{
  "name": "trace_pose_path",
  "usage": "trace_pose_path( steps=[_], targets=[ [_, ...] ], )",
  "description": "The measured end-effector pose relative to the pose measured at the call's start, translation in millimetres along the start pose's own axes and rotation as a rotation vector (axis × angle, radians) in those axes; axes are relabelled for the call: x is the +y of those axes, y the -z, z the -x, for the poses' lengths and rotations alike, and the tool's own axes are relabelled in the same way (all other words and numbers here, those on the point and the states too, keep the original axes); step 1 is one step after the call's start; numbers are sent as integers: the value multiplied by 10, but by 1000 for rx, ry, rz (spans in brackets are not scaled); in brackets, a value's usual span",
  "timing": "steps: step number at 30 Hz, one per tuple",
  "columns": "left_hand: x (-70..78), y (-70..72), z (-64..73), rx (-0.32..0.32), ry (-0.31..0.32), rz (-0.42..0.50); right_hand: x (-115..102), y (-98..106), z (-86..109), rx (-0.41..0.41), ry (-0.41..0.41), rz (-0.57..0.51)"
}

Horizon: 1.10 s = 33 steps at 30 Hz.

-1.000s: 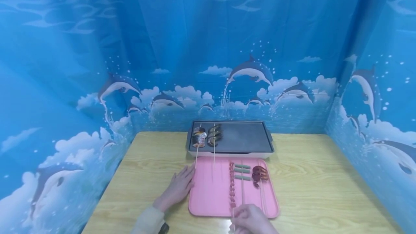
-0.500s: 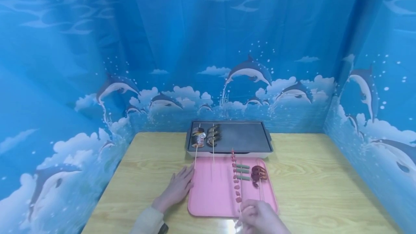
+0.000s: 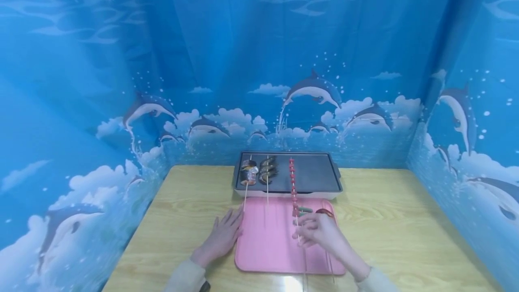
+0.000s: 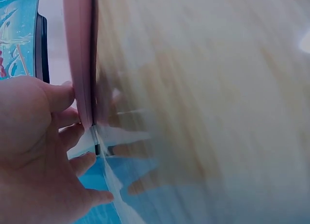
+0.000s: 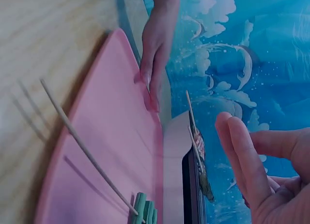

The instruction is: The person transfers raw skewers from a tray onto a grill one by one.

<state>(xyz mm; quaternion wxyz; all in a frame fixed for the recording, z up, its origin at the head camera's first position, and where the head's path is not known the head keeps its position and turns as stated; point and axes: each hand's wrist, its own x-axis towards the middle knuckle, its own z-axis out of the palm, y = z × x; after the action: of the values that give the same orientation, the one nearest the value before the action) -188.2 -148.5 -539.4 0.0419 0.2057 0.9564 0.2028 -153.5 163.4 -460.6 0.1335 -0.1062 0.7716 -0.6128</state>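
My right hand point(image 3: 318, 230) pinches the stick of a skewer threaded with small red pieces point(image 3: 293, 179). The skewer's far end lies over the dark griddle point(image 3: 310, 172); its lower part crosses above the pink tray point(image 3: 263, 247). At the tray's left rim rests my left hand point(image 3: 222, 238), fingers straight. The left wrist view shows its thumb against the tray's side point(image 4: 80, 54). Beneath the right hand, a skewer of green pieces point(image 5: 140, 207) and one of reddish-brown curled pieces point(image 3: 325, 212) lie on the tray, partly hidden in the head view.
On the griddle's left side lie a skewer of fish-like chunks point(image 3: 248, 172) and a skewer of shrimp point(image 3: 267, 171); their sticks reach out over the tray. The wooden table point(image 3: 377, 220) is bordered by a blue dolphin-print curtain point(image 3: 243, 57) behind and at the sides.
My right hand has lifted the red-piece skewer and carried it forward, from the tray to over the griddle. My left hand has stayed at the tray's left rim.
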Motion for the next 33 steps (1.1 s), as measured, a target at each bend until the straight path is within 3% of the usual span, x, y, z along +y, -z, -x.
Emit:
trace_pose_path(
  steps=[11,19,24,33],
  targets=[
    [15,17,13,-6,13,11,27,52,-504,94,-71,48],
    [-21,-20,-15,-17,18,8,88,55,-819,107,-131,33],
    [-4,-4,-15,-19,11,12,141,74,-944,102,-171,49],
    [-16,-4,-1,-13,3,11,161,83,-1047,90,-217,-39]
  ],
)
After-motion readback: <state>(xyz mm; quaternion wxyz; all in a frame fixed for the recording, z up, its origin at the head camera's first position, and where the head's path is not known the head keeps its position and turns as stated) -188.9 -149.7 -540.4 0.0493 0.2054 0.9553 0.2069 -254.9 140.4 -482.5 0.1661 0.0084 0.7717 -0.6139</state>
